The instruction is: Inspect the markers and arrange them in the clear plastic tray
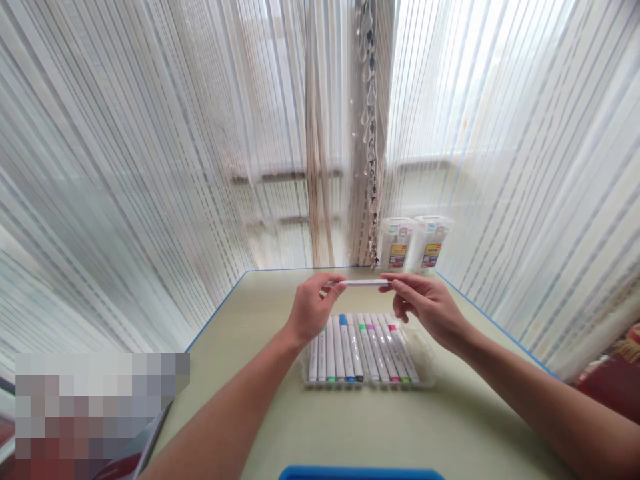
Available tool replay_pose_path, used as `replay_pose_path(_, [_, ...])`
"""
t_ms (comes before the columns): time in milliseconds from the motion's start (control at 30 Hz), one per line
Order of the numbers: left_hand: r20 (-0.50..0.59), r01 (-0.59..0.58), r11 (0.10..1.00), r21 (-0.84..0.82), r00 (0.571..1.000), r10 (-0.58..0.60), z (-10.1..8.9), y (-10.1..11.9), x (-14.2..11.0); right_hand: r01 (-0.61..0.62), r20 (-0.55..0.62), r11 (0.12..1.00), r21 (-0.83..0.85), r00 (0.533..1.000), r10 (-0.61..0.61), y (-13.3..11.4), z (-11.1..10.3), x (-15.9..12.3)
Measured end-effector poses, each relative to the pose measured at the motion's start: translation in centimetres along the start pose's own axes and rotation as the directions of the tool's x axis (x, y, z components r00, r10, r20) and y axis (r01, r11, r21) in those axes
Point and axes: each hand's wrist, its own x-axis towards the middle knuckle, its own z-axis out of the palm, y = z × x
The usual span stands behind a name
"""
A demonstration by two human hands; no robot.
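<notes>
A white marker (367, 283) is held level between my two hands, above the far part of the table. My left hand (316, 303) pinches its left end with thumb and fingers. At the other end, my right hand (425, 303) grips it between thumb and forefinger, the other fingers curled below. Beneath the hands lies a clear plastic tray (425, 373) with a row of white markers (345, 353), several with coloured ends in blue, green, purple, pink and black. The tray's right side shows bare plastic. My left hand hides part of the row's far left.
Two clear plastic cases (397, 243) with labels stand at the table's back edge. A blue-rimmed object (360, 473) sits at the near edge of the pale green table (240, 413). String curtains (150, 167) with a beaded strand hang behind. A blurred-out patch covers the lower left.
</notes>
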Motion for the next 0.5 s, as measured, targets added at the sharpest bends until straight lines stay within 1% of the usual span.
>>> replay_pose_path(100, [-0.002, 0.003, 1.000, 0.001, 1.000, -0.003, -0.03, 0.12, -0.02, 0.017, -0.019, 0.999, -0.029, 1.000, -0.018, -0.10, 0.10, -0.01])
replay_pose_path(267, [-0.003, -0.002, 1.000, 0.005, 1.000, 0.002, -0.03, 0.21, -0.03, 0.033, -0.053, 0.991, -0.126, 0.998, -0.040, -0.73, 0.46, -0.12])
replay_pose_path(500, [0.004, 0.007, 1.000, 0.010, 1.000, -0.007, 0.24, 0.14, -0.26, 0.015, -0.021, 0.989, -0.148, 1.000, -0.018, -0.85, 0.42, -0.16])
